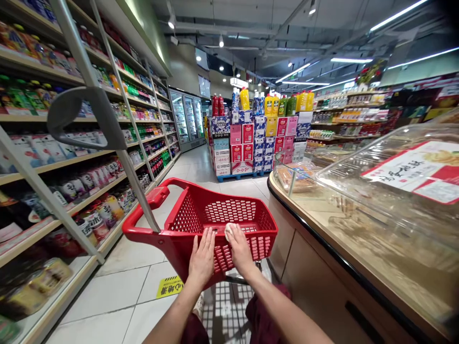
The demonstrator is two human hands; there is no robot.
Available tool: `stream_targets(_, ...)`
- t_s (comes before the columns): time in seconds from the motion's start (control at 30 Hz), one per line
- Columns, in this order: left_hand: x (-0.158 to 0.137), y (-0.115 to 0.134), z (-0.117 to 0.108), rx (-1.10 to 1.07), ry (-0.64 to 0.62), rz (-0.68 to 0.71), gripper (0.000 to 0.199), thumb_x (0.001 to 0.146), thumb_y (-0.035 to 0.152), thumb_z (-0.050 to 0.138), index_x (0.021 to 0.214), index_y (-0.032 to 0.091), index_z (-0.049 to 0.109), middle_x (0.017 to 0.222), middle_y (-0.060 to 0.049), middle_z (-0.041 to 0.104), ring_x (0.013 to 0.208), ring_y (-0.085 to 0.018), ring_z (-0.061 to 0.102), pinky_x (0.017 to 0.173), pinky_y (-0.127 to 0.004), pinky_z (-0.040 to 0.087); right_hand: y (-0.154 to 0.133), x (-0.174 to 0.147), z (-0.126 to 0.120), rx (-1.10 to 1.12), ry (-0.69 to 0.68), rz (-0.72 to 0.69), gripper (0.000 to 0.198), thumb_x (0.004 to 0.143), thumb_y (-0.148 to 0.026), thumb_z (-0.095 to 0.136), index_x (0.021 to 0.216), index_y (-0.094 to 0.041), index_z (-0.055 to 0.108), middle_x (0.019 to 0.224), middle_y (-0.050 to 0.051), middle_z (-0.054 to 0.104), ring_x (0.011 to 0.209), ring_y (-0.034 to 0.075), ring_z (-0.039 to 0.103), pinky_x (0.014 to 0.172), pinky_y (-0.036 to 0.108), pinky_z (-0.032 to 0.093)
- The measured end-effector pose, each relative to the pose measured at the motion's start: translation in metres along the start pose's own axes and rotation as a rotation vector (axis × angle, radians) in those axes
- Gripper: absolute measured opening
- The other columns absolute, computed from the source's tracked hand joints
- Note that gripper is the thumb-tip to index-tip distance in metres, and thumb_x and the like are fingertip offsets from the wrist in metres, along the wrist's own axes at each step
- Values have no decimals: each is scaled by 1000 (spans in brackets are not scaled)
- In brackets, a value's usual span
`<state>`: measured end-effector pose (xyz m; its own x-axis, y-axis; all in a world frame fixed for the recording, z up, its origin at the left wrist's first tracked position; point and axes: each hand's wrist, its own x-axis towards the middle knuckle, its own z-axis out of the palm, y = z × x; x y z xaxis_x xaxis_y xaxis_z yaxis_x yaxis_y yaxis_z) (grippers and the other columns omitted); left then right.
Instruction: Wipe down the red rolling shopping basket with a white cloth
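A red plastic shopping cart (229,210) with perforated walls stands side-on before me, its grey upright and looped handle (88,119) rising at the left. On the cart's near rim and side wall lies my left hand (202,255), fingers stretched out and holding nothing. A little to the right, my right hand (239,246) is closed over a small whitish cloth (229,230) at the same rim. Part of the cloth is hidden under the fingers. No goods show inside the basket.
Drink shelves (89,153) line the left side. Close on the right is a counter (287,191) with clear plastic covers. Stacked drink cartons (247,143) stand on a blue pallet ahead. A yellow floor sticker (169,286) lies by the cart; glass-door fridges (188,117) are farther back.
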<state>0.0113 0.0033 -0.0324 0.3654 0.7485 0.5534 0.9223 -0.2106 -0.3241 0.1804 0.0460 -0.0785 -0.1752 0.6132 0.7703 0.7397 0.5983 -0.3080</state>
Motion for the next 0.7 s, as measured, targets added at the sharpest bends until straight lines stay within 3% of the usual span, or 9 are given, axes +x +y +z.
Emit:
stream_targets(0.17, -1, 2, 1, -23, 16, -18, 68, 69, 12, 38, 135, 12, 27, 143, -7, 28, 135, -19, 14, 110, -43, 13, 39, -8, -22, -85, 150, 203, 55, 80, 1, 25, 129, -17, 42, 136, 8, 40, 134, 18, 16, 106, 48, 25)
stream_targets(0.23, -2, 4, 1, -33, 14, -32, 67, 69, 12, 38, 135, 11, 27, 143, -8, 29, 134, -20, 16, 110, -43, 14, 29, -7, -15, -62, 133, 205, 57, 79, 2, 24, 131, -15, 40, 137, 8, 39, 134, 18, 15, 107, 48, 23)
stream_targets(0.37, -1, 3, -2, -63, 65, -36, 63, 73, 16, 38, 135, 10, 27, 140, -10, 33, 133, -21, 20, 109, -44, 14, -36, 11, 14, 89, 3, 134, 62, 75, 0, 31, 135, -17, 34, 141, 7, 32, 134, 19, 13, 107, 47, 23)
stream_targets(0.47, 2, -2, -7, -76, 124, -2, 59, 77, 17, 36, 135, 7, 26, 139, -13, 35, 133, -22, 20, 109, -44, 12, -64, 26, 15, 227, -102, 183, 71, 67, -3, 40, 136, -14, 29, 142, 9, 29, 134, 23, 14, 107, 48, 21)
stream_targets(0.57, 10, 1, -7, -110, 96, 113, 61, 78, 21, 38, 136, 8, 23, 141, -13, 31, 133, -23, 19, 108, -45, 13, -59, 28, 1, 428, -181, 269, 73, 69, -9, 41, 139, -13, 21, 141, 10, 32, 131, 22, 24, 107, 43, 25)
stream_targets(0.7, 30, 18, 9, -156, 68, 173, 51, 82, 23, 39, 132, 20, 33, 138, -8, 38, 128, -20, 30, 104, -41, 24, -38, 19, -12, 593, -125, 338, 72, 75, -16, 38, 141, -15, 10, 141, 9, 31, 127, 17, 33, 103, 34, 33)
